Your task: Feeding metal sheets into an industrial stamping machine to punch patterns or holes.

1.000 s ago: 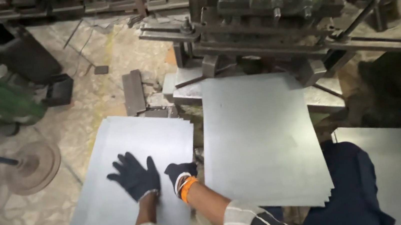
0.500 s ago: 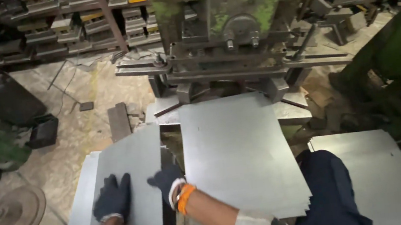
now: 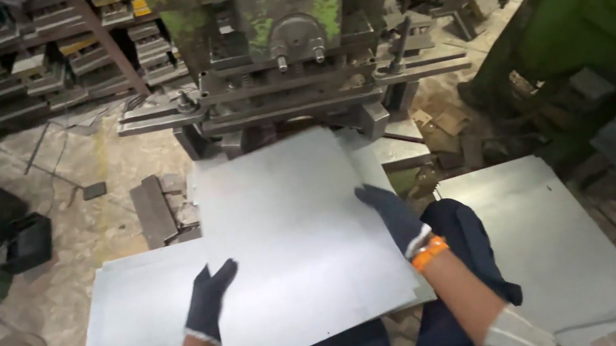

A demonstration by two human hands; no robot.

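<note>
1. head view: my gloved left hand (image 3: 208,294) and right hand (image 3: 396,215) grip one grey metal sheet (image 3: 296,236) by its side edges, fingers curled on the rim; its far edge lies at the mouth of the green press (image 3: 287,59), so i judge feeding begun, not finished.
2. a sheet stack (image 3: 136,324) lies at my left, another pile (image 3: 548,246) at my right; shelves (image 3: 18,67) behind hold metal blocks; no bin shows.

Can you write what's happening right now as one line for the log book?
left hand: gloved, on sheet's left edge | right hand: gloved, on right edge | sheet: held flat before press | stack: lower left
</note>
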